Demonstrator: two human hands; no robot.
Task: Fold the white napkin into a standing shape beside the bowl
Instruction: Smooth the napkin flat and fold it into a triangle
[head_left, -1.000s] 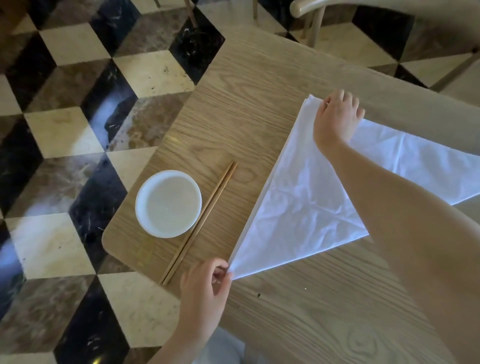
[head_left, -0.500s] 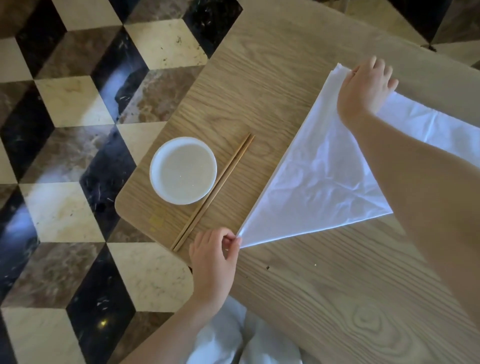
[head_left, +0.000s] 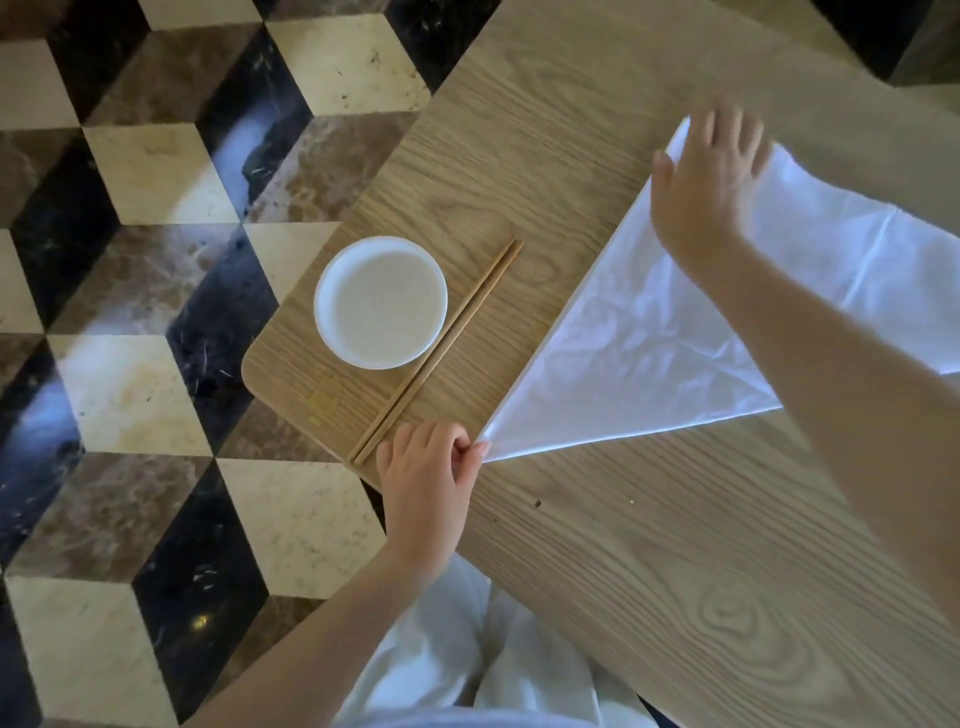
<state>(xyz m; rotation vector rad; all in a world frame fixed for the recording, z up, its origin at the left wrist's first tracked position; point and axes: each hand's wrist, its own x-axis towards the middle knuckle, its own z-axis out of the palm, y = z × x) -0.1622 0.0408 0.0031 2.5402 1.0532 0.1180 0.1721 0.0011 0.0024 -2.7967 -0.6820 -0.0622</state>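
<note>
A flat white triangular cloth napkin (head_left: 649, 353) lies on the wooden worktop (head_left: 675, 571) near the round white bowl (head_left: 381, 302). The left hand (head_left: 426, 478) still pinches its near corner. The right hand (head_left: 711, 176) has spread its fingers (head_left: 727, 124) open, blurred, probably smoothing the napkin.

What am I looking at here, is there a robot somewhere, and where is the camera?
There is no robot: these are a person's two bare hands. The one picture comes from a camera worn on the head, looking down at a wooden table. On it are a white bowl, a pair of chopsticks right beside it, and a white napkin folded into a triangle. The left hand pinches the napkin's near corner. The right hand, blurred, is over the far corner with its fingers spread. The napkin lies flat and is not yet a standing shape.
</note>
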